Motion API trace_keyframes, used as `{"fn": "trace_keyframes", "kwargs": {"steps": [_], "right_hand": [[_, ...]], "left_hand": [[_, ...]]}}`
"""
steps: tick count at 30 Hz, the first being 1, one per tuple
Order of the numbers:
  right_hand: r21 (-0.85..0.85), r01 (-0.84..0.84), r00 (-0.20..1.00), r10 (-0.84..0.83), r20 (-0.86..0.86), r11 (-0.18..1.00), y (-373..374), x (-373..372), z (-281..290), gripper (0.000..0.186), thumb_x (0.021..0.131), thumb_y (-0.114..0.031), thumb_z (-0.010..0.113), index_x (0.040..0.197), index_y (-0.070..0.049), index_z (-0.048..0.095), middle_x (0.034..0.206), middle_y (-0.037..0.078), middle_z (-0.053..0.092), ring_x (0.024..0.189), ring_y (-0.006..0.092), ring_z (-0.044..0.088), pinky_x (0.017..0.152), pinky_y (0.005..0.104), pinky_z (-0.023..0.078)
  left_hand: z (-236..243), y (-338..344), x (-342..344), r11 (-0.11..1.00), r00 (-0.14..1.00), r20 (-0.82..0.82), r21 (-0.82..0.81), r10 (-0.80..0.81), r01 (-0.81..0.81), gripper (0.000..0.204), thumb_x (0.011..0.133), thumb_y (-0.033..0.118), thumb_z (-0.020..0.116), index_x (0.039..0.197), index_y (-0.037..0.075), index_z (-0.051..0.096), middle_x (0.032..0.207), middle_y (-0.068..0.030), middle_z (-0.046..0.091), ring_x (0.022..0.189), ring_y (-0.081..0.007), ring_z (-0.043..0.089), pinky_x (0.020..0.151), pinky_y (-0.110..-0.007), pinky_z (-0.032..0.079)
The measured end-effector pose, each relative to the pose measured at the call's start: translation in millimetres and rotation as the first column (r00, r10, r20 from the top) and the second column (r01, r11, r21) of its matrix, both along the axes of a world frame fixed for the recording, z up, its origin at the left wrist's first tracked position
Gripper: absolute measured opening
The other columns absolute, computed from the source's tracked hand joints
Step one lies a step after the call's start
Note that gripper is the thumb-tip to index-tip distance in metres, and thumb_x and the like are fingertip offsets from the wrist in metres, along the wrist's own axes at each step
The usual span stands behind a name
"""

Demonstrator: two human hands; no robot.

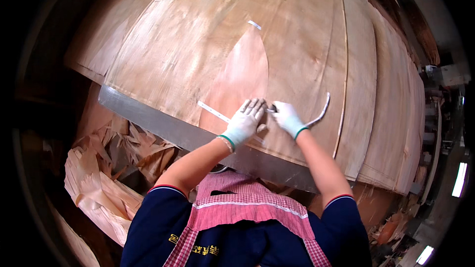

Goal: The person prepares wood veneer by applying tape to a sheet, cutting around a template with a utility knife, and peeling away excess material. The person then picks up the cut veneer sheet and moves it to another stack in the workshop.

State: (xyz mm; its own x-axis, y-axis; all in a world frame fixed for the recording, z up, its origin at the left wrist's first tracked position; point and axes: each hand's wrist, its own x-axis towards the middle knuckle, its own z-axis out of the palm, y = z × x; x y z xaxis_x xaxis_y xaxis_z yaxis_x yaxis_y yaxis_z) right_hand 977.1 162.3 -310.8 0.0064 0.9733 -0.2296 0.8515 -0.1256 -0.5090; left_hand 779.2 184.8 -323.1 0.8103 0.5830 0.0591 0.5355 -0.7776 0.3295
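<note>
My left hand [246, 119], in a white glove with a green cuff, lies with fingers extended on a large tan wood veneer sheet [297, 54]. It rests at the near right part of a pointed, reddish veneer patch [240, 69]. White dotted tape pieces stick at the patch's tip [254, 24] and across its left edge [213, 111]; one is partly under my left hand. My gloved right hand [287, 116] is closed just to the right, pinching a white tape strip [325, 106] whose tail curls up beyond the wrist. A small dark thing shows at its fingertips, too small to name.
A grey metal edge [143, 118] runs along the near side of the veneer. Torn veneer scraps [99, 183] are heaped below left. More veneer sheets [396, 99] lie at the right, and a long narrow strip or split [345, 54] runs down the sheet.
</note>
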Motion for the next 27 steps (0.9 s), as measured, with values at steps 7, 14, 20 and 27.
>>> {"fn": "trace_keyframes", "kwargs": {"steps": [7, 14, 20, 27], "right_hand": [[-0.099, 0.127, 0.897, -0.157, -0.413, 0.987, 112, -21, 32, 0.028, 0.087, -0.030, 0.070, 0.086, -0.002, 0.066, 0.074, 0.012, 0.067, 0.068, 0.0224, 0.064, 0.061, 0.0368, 0.049], [0.034, 0.113, 0.992, -0.110, -0.060, 0.993, 166, -124, -8, 0.021, 0.084, -0.023, 0.060, 0.087, -0.003, 0.064, 0.094, 0.025, 0.066, 0.091, 0.0422, 0.063, 0.078, 0.0490, 0.050], [0.035, -0.013, 0.991, 0.017, -0.135, 0.999, 182, -59, 41, 0.015, 0.086, -0.017, 0.061, 0.080, -0.003, 0.060, 0.074, 0.018, 0.063, 0.068, 0.0301, 0.060, 0.064, 0.0401, 0.048], [-0.455, 0.493, 0.567, -0.670, -0.480, 0.742, 57, -163, 42, 0.013, 0.089, -0.015, 0.065, 0.087, -0.004, 0.059, 0.067, 0.005, 0.060, 0.049, 0.0128, 0.050, 0.047, 0.0277, 0.043]], "left_hand": [[0, 52, -39, 0.939, 0.867, 0.372, -0.217, 0.333, -0.268, 0.047, 0.080, 0.010, 0.061, 0.125, 0.000, 0.052, 0.119, -0.0180, 0.059, 0.112, -0.0343, 0.054, 0.097, -0.043, 0.041], [3, 138, -86, 0.966, 0.949, 0.183, -0.083, 0.255, -0.244, 0.063, 0.089, 0.035, 0.059, 0.138, -0.002, 0.042, 0.143, -0.0205, 0.044, 0.136, -0.0331, 0.038, 0.115, -0.044, 0.026], [16, 140, -86, 0.980, 0.983, 0.068, -0.115, 0.169, -0.161, 0.067, 0.086, 0.032, 0.061, 0.140, -0.003, 0.040, 0.146, -0.0208, 0.041, 0.138, -0.0325, 0.036, 0.116, -0.044, 0.024], [-15, 128, -82, 0.959, 0.962, -0.007, 0.085, 0.272, -0.271, 0.064, 0.090, 0.029, 0.050, 0.144, -0.002, 0.035, 0.151, -0.0184, 0.034, 0.142, -0.0304, 0.030, 0.118, -0.043, 0.020]]}}
